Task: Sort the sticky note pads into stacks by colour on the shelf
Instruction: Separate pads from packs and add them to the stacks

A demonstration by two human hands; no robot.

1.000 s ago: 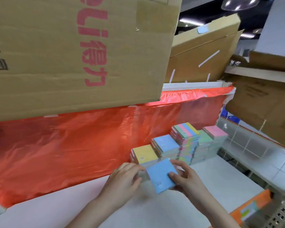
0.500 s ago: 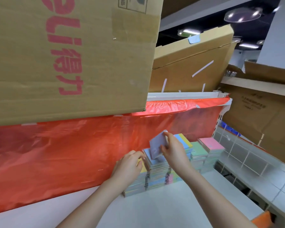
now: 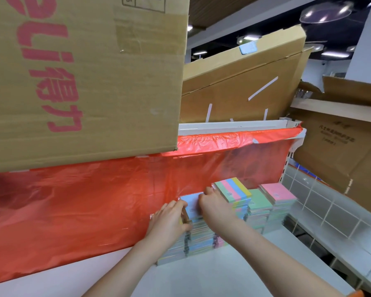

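**Both hands on the blue pad atop its stack**

Blue pad point(image 3: 190, 204) lies flat on top of the blue stack point(image 3: 199, 236), at the back of the white shelf point(image 3: 212, 275) against the red plastic sheet point(image 3: 73, 200). Right hand point(image 3: 214, 207) has its fingers curled down over the pad's right edge, gripping it. Left hand point(image 3: 169, 219) curls its fingers against the pad's left edge and the stack side; its fingertips are partly hidden. Striped multicolour stack point(image 3: 234, 191) just right, then the green stack point(image 3: 259, 205), then the pink stack point(image 3: 278, 192). Cardboard box point(image 3: 84, 78) overhangs above.
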